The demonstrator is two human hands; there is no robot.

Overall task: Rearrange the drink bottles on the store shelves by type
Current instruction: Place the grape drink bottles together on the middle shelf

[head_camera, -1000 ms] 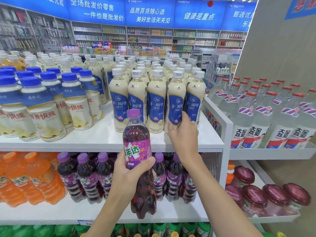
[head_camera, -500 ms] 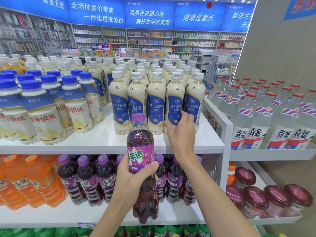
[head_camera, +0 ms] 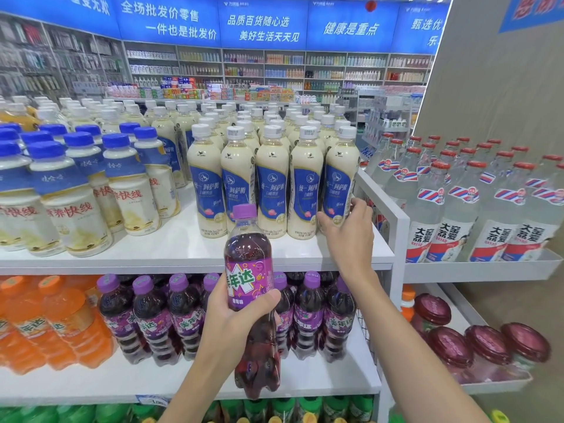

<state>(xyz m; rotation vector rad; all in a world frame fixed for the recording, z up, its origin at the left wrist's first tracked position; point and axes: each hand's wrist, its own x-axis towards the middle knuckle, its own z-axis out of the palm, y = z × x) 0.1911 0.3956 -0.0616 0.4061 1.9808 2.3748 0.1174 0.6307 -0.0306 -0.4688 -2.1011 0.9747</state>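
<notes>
A purple bottle (head_camera: pixel 247 261) is gripped by the left hand (head_camera: pixel 232 319). The end tea bottle (head_camera: pixel 340 178), between neighbour (head_camera: pixel 305 184) and rail (head_camera: pixel 396 215), is clasped by the right hand (head_camera: pixel 348 239).

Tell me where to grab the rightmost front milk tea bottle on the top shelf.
Take the milk tea bottle by its straight labelled body, low down, from the front. It stands upright, a neighbour tight on its left and more behind, so only front and right are free. The right hand curls round it there; the left hand holds a grape soda.
</notes>
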